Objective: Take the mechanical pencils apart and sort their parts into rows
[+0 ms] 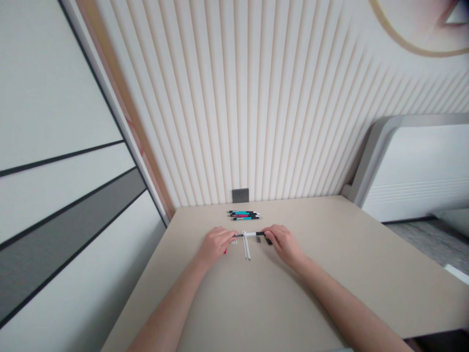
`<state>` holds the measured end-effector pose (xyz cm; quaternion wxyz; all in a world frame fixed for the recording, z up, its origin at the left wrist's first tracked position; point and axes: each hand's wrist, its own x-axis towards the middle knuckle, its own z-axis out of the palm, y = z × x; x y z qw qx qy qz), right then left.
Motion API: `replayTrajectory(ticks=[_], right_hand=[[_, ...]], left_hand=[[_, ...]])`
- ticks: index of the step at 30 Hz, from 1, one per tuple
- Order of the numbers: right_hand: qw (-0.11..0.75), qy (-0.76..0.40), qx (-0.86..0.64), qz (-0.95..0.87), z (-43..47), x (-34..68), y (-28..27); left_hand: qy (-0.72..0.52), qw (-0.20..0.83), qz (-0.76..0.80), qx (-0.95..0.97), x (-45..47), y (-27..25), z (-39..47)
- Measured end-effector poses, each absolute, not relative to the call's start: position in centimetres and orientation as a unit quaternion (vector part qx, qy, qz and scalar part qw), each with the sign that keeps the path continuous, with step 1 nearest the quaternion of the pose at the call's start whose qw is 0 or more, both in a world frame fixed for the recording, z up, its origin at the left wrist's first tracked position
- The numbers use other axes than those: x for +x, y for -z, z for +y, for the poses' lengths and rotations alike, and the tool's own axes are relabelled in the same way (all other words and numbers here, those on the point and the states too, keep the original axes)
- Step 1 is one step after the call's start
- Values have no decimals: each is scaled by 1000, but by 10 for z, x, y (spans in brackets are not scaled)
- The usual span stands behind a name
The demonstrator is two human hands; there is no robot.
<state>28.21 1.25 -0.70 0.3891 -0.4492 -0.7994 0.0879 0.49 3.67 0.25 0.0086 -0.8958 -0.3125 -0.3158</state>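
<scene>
Two hands, two white rods — four clustered pens.

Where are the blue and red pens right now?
In the head view, the pens lie centrally on the table, just below the dark wall socket, beyond the left hand and right hand.

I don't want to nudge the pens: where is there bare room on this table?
The table is bare right of the right hand and, nearer the wearer, between the forearms. It is crowded between right hand and left hand, around the held pen and white sticks, and before the socket, where pens lie.
</scene>
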Motion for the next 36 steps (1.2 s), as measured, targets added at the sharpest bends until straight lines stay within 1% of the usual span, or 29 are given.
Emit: replayTrajectory(ticks=[4,7,10,18,20,26,33,36], right_hand=[[383,-144,-476,-778,14,281,9],[374,-179,-492,-765,15,282,9],[384,-198,-501,-750,15,282,8],[451,-190,-465,-738,12,282,6],[454,-198,-463,-734,12,281,6],[427,-237,-483,-727,14,283,5],[469,-258,-463,-707,12,282,4],[494,-244,-463,-694,13,281,4]], left_hand=[[308,64,-313,-896,2,-6,36],[303,79,-311,-897,1,-6,35],[299,76,-308,-900,1,-7,35],[323,42,-332,-885,3,-7,34],[324,45,-337,-883,2,-8,34],[321,60,-332,-885,2,-10,34],[316,58,-329,-888,2,-8,34],[310,52,-330,-890,3,-5,35]])
